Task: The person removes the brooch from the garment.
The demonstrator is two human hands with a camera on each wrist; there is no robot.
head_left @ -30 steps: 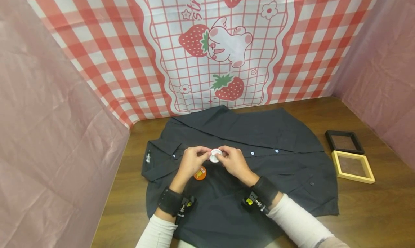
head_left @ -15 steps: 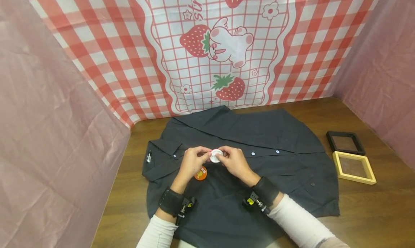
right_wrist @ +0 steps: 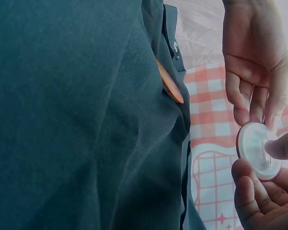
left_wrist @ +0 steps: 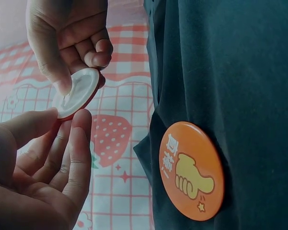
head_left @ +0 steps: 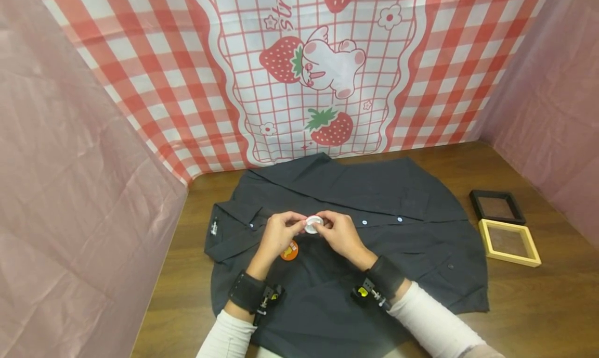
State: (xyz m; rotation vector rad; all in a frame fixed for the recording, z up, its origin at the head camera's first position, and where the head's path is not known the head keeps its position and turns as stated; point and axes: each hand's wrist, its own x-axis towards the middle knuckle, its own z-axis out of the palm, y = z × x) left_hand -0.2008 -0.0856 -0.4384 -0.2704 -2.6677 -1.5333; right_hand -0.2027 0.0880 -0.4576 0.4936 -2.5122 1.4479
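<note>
A round button badge [head_left: 312, 225] is held above the dark shirt, its white back turned up and a red rim showing. My left hand [head_left: 276, 235] pinches its left edge between thumb and fingertips. My right hand [head_left: 340, 235] grips the opposite edge, and in the right wrist view that thumb lies on the back, by a thin metal pin [right_wrist: 270, 155]. The badge's front faces away. An orange button badge [left_wrist: 192, 170] with a yellow thumbs-up hand sits on the shirt [head_left: 374, 275], just below my left hand in the head view.
The shirt lies spread across the wooden table [head_left: 173, 295], collar to the left, with pale buttons along its placket. At the right lie a black frame [head_left: 477, 204] and a yellow frame [head_left: 512, 258]. A strawberry-print cloth [head_left: 187, 108] hangs behind, pink curtains [head_left: 79, 191] at the sides.
The held badge has tilted slightly and shifted a little to the right between my fingers. Both hands stay nearly in place, and the orange badge and frames have not moved.
</note>
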